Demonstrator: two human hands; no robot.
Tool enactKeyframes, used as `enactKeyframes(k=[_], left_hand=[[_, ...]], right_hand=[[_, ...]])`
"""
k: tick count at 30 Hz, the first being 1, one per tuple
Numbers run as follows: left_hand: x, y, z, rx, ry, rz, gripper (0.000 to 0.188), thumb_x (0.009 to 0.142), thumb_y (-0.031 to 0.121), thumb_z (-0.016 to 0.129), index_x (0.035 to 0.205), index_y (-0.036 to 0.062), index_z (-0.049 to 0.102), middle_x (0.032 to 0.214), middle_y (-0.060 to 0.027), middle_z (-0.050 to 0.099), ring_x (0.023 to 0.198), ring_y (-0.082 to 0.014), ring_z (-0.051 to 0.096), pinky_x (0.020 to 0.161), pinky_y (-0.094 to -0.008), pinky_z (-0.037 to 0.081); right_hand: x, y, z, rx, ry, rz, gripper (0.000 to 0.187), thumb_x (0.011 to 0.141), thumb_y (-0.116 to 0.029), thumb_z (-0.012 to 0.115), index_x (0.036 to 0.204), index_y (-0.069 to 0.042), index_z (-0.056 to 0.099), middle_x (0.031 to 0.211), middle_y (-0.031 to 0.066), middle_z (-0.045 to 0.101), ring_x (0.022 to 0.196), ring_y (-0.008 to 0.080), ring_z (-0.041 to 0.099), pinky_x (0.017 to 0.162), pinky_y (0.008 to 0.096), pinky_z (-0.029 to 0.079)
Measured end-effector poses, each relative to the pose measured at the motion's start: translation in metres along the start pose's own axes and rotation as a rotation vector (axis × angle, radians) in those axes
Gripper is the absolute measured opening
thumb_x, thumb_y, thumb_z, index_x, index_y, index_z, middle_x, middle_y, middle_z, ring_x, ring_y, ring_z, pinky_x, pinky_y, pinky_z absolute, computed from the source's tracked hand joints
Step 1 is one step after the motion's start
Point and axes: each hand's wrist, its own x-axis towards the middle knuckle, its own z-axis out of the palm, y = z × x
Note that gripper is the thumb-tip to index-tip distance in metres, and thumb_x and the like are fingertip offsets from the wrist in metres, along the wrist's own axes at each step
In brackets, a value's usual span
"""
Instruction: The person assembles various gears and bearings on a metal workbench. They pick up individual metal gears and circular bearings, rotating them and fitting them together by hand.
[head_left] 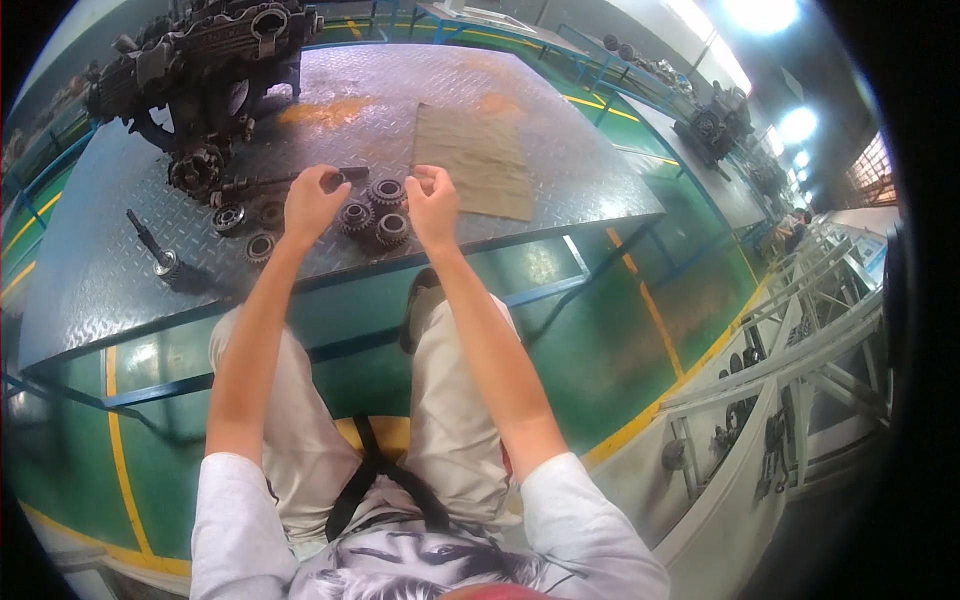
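Observation:
My left hand [317, 205] is held over the near part of the metal table, its fingers curled toward the thumb. Behind it a dark metal shaft [262, 183] runs sideways, and a dark rod end [354, 173] shows by its fingertips; whether the hand grips it is unclear. My right hand [433, 208] is pinched closed beside a flat olive-brown cloth [485, 165], and anything inside it is hidden. Between the hands lie several gears, among them an upper gear [386, 192], a left gear [355, 215] and a near gear [392, 230].
Left of my hands are a round bearing-like part [228, 219], another gear [260, 247] and an upright geared shaft [163, 262]. A large dark engine block [205, 75] stands at the far left of the diamond-plate table [350, 75]. White metal frames [770, 380] are on the right.

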Motion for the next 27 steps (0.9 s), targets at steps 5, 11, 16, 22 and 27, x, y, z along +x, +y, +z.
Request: enactKeyframes(k=[5, 11, 16, 22, 27], left_hand=[[-0.007, 0.01, 0.006, 0.045, -0.251, 0.064, 0.031, 0.07, 0.026, 0.068, 0.091, 0.0024, 0.064, 0.09, -0.0129, 0.063, 0.084, -0.0269, 0.06, 0.075, -0.0345, 0.047], [-0.013, 0.005, 0.012, 0.191, -0.323, 0.108, 0.038, 0.068, 0.029, 0.071, 0.093, 0.0019, 0.062, 0.086, -0.0125, 0.062, 0.083, -0.0258, 0.06, 0.074, -0.034, 0.047], [-0.003, -0.003, -0.002, 0.077, -0.297, 0.033, 0.042, 0.072, 0.032, 0.067, 0.101, 0.0036, 0.06, 0.092, -0.0117, 0.064, 0.086, -0.0268, 0.061, 0.075, -0.0359, 0.048], [-0.002, -0.016, -0.047, 0.159, -0.207, -0.026, 0.032, 0.077, 0.027, 0.062, 0.098, 0.0026, 0.061, 0.083, -0.0116, 0.065, 0.081, -0.0281, 0.061, 0.072, -0.0364, 0.048], [-0.012, -0.052, -0.094, 0.285, -0.111, -0.02, 0.028, 0.077, 0.024, 0.064, 0.096, 0.0037, 0.062, 0.076, -0.0095, 0.062, 0.068, -0.0216, 0.059, 0.063, -0.0322, 0.047]], right_hand=[[0.0, -0.004, -0.006, 0.025, 0.013, 0.015, 0.019, 0.079, -0.007, 0.058, 0.095, 0.003, 0.057, 0.067, 0.0097, 0.062, 0.054, 0.0148, 0.059, 0.052, 0.027, 0.047], [0.0, -0.004, -0.01, 0.01, -0.004, 0.037, 0.021, 0.077, -0.008, 0.059, 0.095, 0.003, 0.057, 0.068, 0.0102, 0.063, 0.057, 0.0153, 0.061, 0.054, 0.028, 0.047], [-0.01, -0.011, 0.001, -0.18, -0.167, -0.038, 0.029, 0.074, -0.013, 0.063, 0.098, 0.003, 0.058, 0.071, 0.0106, 0.064, 0.065, 0.017, 0.062, 0.062, 0.0288, 0.048], [-0.009, 0.007, 0.001, -0.44, -0.392, -0.166, 0.031, 0.065, -0.016, 0.07, 0.091, 0.0, 0.063, 0.089, 0.0151, 0.063, 0.084, 0.0265, 0.061, 0.076, 0.0335, 0.048], [-0.006, 0.011, -0.012, -0.572, -0.471, -0.155, 0.041, 0.062, -0.02, 0.075, 0.096, -0.002, 0.063, 0.093, 0.016, 0.062, 0.089, 0.0292, 0.059, 0.081, 0.0355, 0.047]])
